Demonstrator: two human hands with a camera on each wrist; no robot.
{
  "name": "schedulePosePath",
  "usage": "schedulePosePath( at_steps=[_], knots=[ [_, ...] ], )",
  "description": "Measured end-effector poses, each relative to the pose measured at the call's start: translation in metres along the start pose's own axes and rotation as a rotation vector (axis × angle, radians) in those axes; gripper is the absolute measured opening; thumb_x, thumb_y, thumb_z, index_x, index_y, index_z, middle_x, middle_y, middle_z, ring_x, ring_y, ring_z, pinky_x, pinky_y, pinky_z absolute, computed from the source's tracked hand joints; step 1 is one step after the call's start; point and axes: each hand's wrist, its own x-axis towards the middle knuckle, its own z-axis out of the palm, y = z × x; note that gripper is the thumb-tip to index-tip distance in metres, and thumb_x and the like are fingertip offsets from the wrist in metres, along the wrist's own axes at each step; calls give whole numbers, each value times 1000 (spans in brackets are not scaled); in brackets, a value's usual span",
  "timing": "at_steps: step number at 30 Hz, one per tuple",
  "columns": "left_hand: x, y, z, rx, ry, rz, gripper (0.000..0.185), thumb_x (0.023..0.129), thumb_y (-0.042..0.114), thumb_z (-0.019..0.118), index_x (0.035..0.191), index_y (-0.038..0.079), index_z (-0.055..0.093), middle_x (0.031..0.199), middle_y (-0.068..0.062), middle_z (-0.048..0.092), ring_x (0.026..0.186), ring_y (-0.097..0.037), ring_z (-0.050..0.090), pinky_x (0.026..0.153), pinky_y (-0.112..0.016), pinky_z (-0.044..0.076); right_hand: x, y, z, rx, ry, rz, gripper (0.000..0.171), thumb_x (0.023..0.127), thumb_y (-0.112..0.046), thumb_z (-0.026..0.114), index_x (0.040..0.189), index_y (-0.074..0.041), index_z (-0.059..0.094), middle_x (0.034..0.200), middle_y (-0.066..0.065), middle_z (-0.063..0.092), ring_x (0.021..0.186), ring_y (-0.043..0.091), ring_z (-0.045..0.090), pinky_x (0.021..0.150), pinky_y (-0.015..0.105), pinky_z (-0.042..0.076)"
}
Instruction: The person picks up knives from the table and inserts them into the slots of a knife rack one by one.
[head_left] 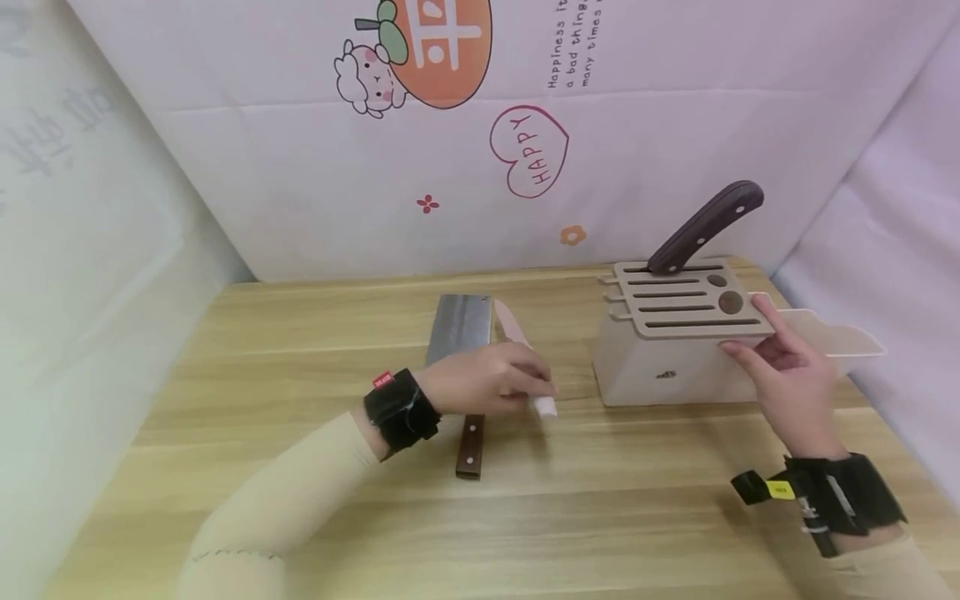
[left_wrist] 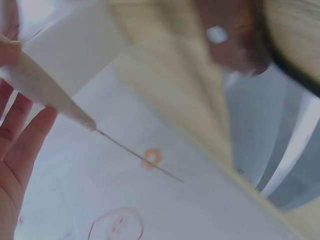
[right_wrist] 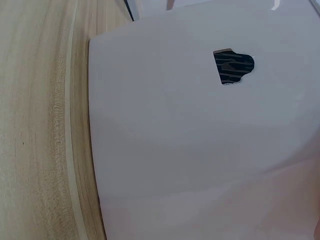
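My left hand (head_left: 491, 379) grips a small knife (head_left: 545, 407) by its pale handle, over the table beside a cleaver (head_left: 457, 325). The knife's blade points away toward the back wall; in the left wrist view the blade shows edge-on as a thin line beyond the handle (left_wrist: 50, 92). Under my left wrist the cleaver lies flat, its brown riveted handle toward me. At the right, my right hand (head_left: 798, 392) holds the near right corner of a light knife block (head_left: 675, 367), thumb on the front and fingers at the top edge. The block's plain side (right_wrist: 160, 115) fills the right wrist view.
A dark-handled knife (head_left: 708, 225) stands tilted in the block's rear slot; several other slots and two round holes show in the top. A pale flat piece with a wavy edge (head_left: 840, 335) juts out right of the block. White printed cloth (head_left: 300, 183) hangs behind the wooden table (head_left: 360, 533).
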Motion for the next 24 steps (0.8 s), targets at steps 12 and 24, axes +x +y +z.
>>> schedulePosePath(
  at_steps=[12,24],
  knots=[
    [-4,17,-41,-121,263,22,40,79,-8,81,118,0,76,107,-12,70,96,-21,66,84,-20,55,-3,1,-1,-12,-2,5,63,87,16,72,143,-7,58,78,-4,68,66,3,60,66,8,50],
    [14,28,-96,-408,687,-70,52,84,-21,67,133,-22,49,114,-27,64,102,-32,67,80,-38,63,1,2,-1,-140,16,-4,62,87,15,73,142,-10,60,80,-12,71,65,0,58,60,8,47]
  ],
)
